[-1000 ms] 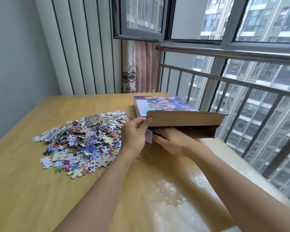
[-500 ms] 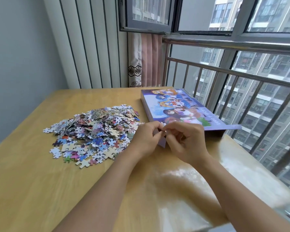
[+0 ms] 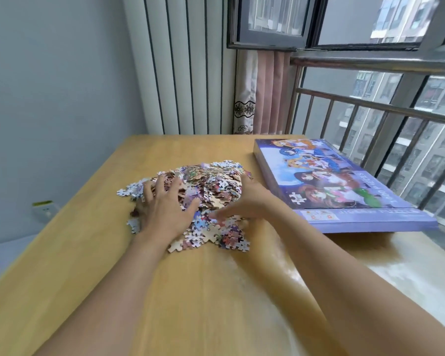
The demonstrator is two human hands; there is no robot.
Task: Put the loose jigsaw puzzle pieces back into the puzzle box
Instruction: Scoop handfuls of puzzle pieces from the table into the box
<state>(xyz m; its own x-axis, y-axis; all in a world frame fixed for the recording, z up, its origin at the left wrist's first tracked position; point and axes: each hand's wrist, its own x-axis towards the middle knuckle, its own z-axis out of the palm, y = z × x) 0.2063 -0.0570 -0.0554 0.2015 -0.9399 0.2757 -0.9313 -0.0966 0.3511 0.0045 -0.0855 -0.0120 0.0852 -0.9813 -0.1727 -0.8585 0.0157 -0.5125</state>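
A heap of loose jigsaw puzzle pieces (image 3: 211, 186) lay on the wooden desk (image 3: 62, 253), a little beyond its middle, many-coloured and piled thickest at the centre. A few strays trailed out at the heap's 9 o'clock edge and along its 6 o'clock edge, nearest the person.

Both bare hands were on the heap. The left hand (image 3: 165, 204) lay palm down over its 8 o'clock side, fingers spread wide and pressed flat onto the pieces, grasping nothing. The right hand (image 3: 244, 201) came in at the heap's 4 o'clock side, cupped against the edge with its fingers reaching inward among the pieces; whether it had closed on any piece could not be told. The two thumbs pointed toward each other across the near part of the heap, apart.

The puzzle box (image 3: 339, 186) lay flat at 3 o'clock from the heap, just beside it and not touching it. Its purple lid was on, showing cartoon figures and lettering along the near side. The box's near right corner stuck out past the desk's edge toward the window railing (image 3: 370, 109).

At 12 o'clock beyond the desk hung a pink curtain (image 3: 265, 93) beside a white ribbed wall panel (image 3: 185, 65).
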